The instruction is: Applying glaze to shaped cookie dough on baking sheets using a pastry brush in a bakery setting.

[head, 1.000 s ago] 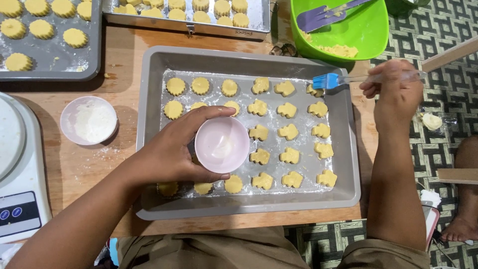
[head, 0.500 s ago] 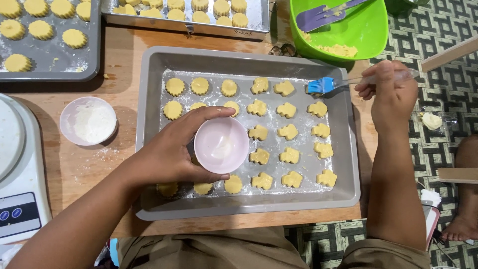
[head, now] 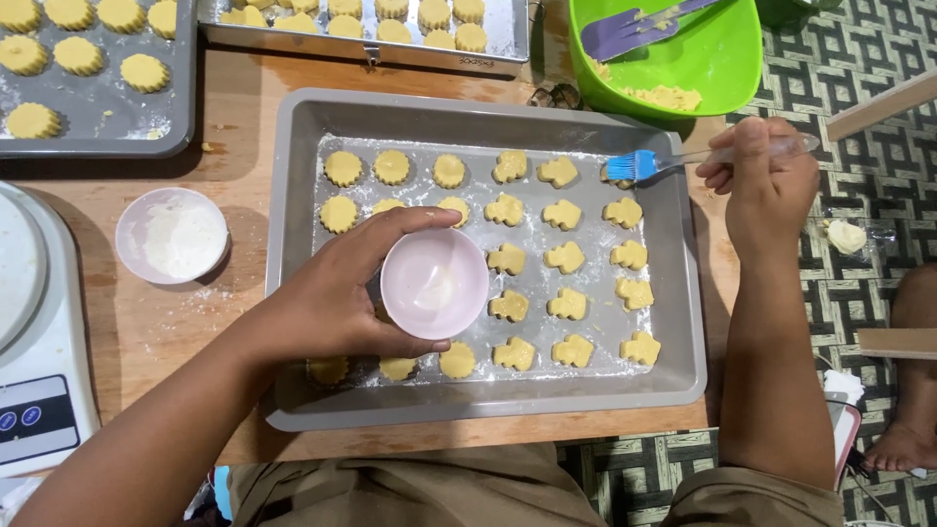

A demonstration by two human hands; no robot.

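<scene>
Fingers: L hand (head: 327,298) grips pale pink bowl (head: 434,283); R hand (head: 766,181) pinches blue-bristled brush (head: 683,158).

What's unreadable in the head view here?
- Cookies under the left hand and small pink bowl: covered.
- Pink bowl contents: pale, indistinct.
- Brush handle end: inside the right hand.
- Scale and top trays: cut off by frame edges.

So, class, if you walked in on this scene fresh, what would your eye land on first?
Most striking is the grey baking tray at centre, lined with rows of pale yellow cookies. Above it the left hand holds a small pink bowl, while the right hand points a blue-bristled pastry brush at the tray's far right corner. A bright green mixing bowl sits at top right.
</scene>
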